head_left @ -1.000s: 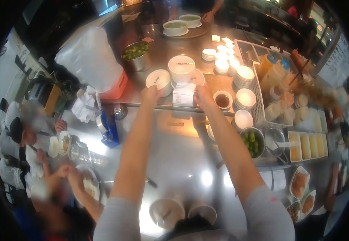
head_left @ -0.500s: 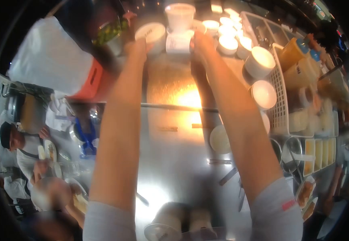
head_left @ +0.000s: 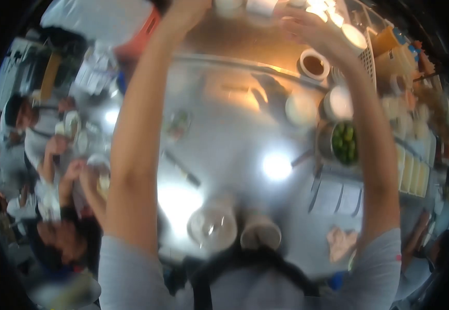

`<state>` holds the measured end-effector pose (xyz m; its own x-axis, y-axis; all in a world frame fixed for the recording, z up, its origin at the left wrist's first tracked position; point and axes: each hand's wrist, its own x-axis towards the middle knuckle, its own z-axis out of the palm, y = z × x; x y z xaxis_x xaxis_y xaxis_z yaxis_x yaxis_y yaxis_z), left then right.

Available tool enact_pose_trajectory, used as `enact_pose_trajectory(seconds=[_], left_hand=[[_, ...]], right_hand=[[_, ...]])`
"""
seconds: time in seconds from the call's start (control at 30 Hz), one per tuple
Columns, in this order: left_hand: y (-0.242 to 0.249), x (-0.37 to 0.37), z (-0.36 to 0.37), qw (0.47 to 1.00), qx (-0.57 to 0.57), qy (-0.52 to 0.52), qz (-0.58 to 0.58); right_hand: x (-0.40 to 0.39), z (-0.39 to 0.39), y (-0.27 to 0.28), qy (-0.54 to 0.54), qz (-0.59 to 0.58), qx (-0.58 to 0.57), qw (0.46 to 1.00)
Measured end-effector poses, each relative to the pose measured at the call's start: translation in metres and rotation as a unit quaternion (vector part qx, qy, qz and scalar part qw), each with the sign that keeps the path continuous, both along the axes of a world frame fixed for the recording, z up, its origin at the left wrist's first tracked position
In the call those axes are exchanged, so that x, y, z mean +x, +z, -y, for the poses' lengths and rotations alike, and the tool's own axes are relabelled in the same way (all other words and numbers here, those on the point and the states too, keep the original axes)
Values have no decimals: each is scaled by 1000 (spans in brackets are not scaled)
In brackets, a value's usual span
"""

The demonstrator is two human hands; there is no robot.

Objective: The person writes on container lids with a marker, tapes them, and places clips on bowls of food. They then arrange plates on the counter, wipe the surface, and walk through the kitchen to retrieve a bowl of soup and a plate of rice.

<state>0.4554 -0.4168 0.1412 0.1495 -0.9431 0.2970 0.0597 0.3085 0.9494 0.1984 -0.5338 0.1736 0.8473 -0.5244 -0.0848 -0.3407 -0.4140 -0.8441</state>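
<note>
My left hand [head_left: 185, 13] reaches to the top edge of the view, where its fingers are blurred and partly cut off. Close to its right is a white tub [head_left: 228, 5]. My right hand [head_left: 309, 31] is stretched out with its fingers apart, right beside a white container [head_left: 261, 6]; nothing shows in its grip. Below that hand, a white cup of brown sauce [head_left: 314, 64] stands at the right of the counter [head_left: 224, 124]. Under my right forearm are a pale round container [head_left: 301, 108] and a metal pot of green pieces [head_left: 345, 142].
Two round containers, one with a clear top [head_left: 212, 227] and one pale [head_left: 260, 235], stand near my body. A dark-handled utensil [head_left: 183, 170] lies on the counter. At left, a co-worker [head_left: 38, 119] handles food. A red crate [head_left: 139, 36] and white basket [head_left: 369, 64] flank the far end.
The view has tilted downward, so the far containers sit at the top edge. My right hand has come away from the white containers toward the right, its fingers now spread.
</note>
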Motion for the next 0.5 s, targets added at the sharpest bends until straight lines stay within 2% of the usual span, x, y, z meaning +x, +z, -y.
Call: enact_pose_trajectory(seconds=[0.03,0.1,0.13,0.2,0.23,0.27,0.3,0.33,0.37,0.4,0.43,0.47,0.5], left_hand=[[40,-42,-39,957,67,194,205],[82,-95,-122,937,134,227,231],[82,-104,-158,907,167,241,302],[66,-137,-232,854,219,261,393],[48,-163,-270,835,230,276,418],[27,-180,-309,825,311,248,402],[5,-198,-344,804,421,220,358],[-34,-207,-383,784,431,185,407],[-36,-229,-397,804,500,188,261],[-39,-250,-403,804,556,183,106],[-48,-267,-408,807,553,181,106],[-60,-281,-412,851,477,208,-69],[-65,-290,-412,862,384,226,-242]], right_hand=[[-21,-29,12,24,-6,18,1000],[-59,-73,13,77,-56,15,995],[-78,-91,3,107,-99,-7,989],[-127,-150,-21,102,-108,85,985],[-148,-170,-33,154,-139,65,976],[-172,-193,-47,205,-174,50,962],[-197,-217,-65,206,-155,71,963],[-218,-241,-77,207,-137,90,965],[-232,-265,-80,149,-161,232,948],[-241,-286,-81,86,-182,368,908],[-245,-307,-84,83,-182,365,909],[-245,-328,-86,-16,-87,418,904],[-245,-341,-90,-112,11,462,880]])
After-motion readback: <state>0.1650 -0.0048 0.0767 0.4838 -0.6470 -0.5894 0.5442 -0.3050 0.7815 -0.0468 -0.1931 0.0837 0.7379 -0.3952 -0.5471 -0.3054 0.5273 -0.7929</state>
